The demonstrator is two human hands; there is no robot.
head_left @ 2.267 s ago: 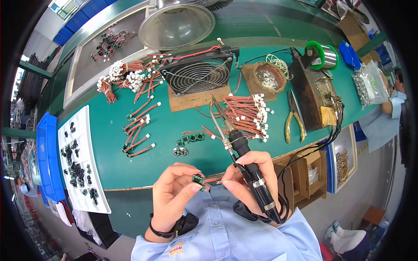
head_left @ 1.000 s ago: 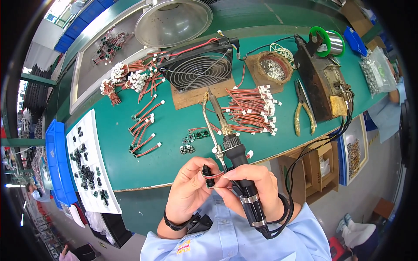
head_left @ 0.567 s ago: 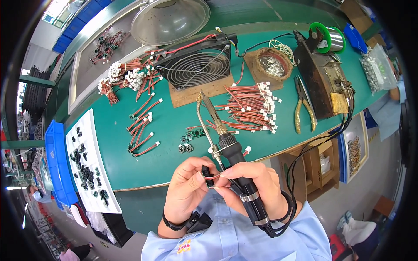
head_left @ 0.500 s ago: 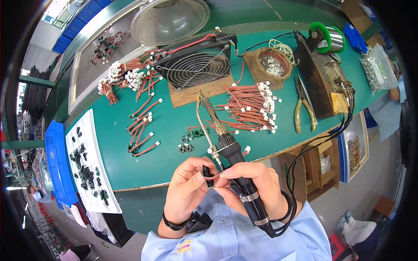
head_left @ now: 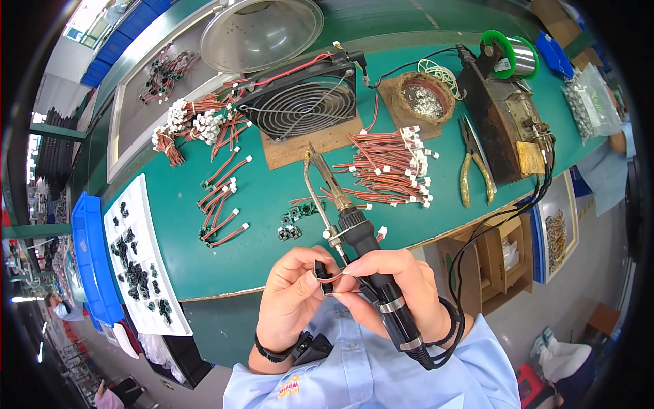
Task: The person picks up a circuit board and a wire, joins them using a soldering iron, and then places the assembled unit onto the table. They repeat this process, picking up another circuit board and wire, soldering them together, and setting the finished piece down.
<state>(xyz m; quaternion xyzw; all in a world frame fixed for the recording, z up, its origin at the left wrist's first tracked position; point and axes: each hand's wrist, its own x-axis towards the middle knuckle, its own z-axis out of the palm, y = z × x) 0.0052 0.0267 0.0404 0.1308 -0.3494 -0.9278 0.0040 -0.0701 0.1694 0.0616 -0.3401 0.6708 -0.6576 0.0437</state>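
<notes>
Between the thumb and fingers of my left hand is a small black part, held just past the table's near edge. A short red wire comes from it toward my right hand. My right hand grips a black-handled soldering iron, its metal tip pointing away from me over the table. Its thumb and forefinger also close on the wire's end. A thin metal tube runs along the iron. Small dark green and black parts lie left of the iron.
Red-black wires with white connectors lie right of centre, beside pliers. A framed fan and a round dish stand behind. Soldering station and solder spool are far right; a white tray of black parts is left.
The view has shifted very slightly. Both hands keep nearly the same pose, still holding the black part, the wire and the soldering iron.
</notes>
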